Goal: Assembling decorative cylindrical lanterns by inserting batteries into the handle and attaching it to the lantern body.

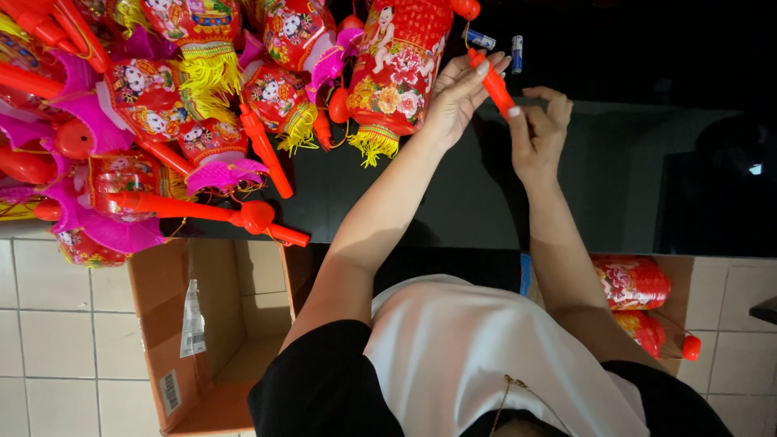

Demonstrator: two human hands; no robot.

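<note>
Both my hands hold a short orange-red plastic stick above the black table. My left hand pinches its upper end with the fingertips, and my right hand grips its lower end. A red paper lantern with flower prints and a yellow fringe lies just left of my left hand. Whether the stick is joined to that lantern, I cannot tell.
A heap of red and pink lanterns with orange sticks covers the table's left part. Two small batteries lie beyond my hands. An open cardboard box stands on the tiled floor at lower left; another box at right holds red lanterns.
</note>
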